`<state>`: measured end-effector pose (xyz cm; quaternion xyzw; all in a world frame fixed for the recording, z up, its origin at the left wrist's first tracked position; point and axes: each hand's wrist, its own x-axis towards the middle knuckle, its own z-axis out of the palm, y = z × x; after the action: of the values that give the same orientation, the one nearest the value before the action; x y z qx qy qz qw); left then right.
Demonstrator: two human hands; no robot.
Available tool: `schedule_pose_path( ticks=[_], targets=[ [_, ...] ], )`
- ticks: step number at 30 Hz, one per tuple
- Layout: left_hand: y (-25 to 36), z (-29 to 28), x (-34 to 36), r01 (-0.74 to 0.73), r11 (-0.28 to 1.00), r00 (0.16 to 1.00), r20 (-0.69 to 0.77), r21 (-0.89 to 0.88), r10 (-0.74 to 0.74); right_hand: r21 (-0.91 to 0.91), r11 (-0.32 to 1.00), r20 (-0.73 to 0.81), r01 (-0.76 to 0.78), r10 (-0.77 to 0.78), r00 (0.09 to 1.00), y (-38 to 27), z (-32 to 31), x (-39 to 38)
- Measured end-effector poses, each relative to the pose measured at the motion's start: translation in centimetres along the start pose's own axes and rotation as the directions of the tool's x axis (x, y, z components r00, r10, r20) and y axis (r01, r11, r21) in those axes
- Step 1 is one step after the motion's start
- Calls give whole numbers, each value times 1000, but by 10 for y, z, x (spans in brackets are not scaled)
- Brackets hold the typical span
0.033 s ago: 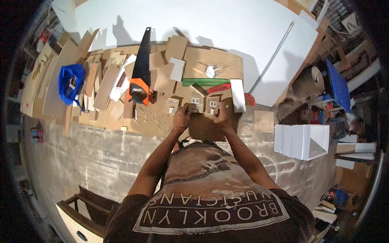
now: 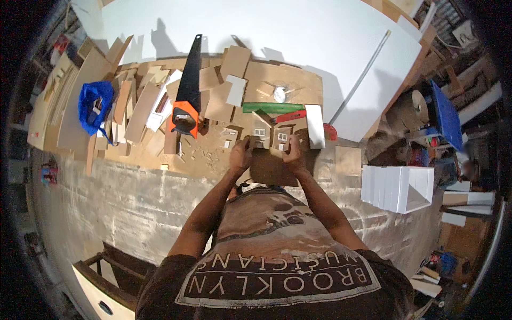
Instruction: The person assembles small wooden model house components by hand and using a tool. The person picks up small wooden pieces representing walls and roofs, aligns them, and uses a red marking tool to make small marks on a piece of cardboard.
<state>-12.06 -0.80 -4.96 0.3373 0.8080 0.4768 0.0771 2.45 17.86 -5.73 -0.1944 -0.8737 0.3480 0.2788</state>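
A small model house of brown board with white window frames (image 2: pixel 262 141) sits in front of me on the work board. My left hand (image 2: pixel 241 153) has its fingers closed on the near left edge of the model house. My right hand (image 2: pixel 294 153) grips its near right edge, fingertips beside a small white window. Just left of my left hand lies a separate small board piece with a white window (image 2: pixel 229 140). Behind the model are a red-handled tool (image 2: pixel 289 117) and a long green strip (image 2: pixel 272 108).
A black handsaw with an orange handle (image 2: pixel 185 118) lies to the left, near a blue bag (image 2: pixel 95 109) and many board offcuts (image 2: pixel 140 114). Right of the model stands a white block (image 2: pixel 315 127). Farther right are a long metal rod (image 2: pixel 361 76) and a white box (image 2: pixel 394 186).
The whole view has shifted very slightly. Both hands keep their hold on the model house, with no clear movement of it.
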Motion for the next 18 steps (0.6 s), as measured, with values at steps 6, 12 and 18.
schedule_pose_path(
  ticks=[6,12,18],
  targets=[
    [10,-41,-40,276,960,961,40,-48,-274,49,961,165,-271,260,951,3,-9,-5],
    [-14,-92,-49,422,904,892,-212,73,-399,-85,996,-33,-33,30,999,-4,-2,-16],
    [-15,-85,-22,246,944,959,-197,220,-204,-87,995,136,-48,60,989,-41,10,-5]
  ],
)
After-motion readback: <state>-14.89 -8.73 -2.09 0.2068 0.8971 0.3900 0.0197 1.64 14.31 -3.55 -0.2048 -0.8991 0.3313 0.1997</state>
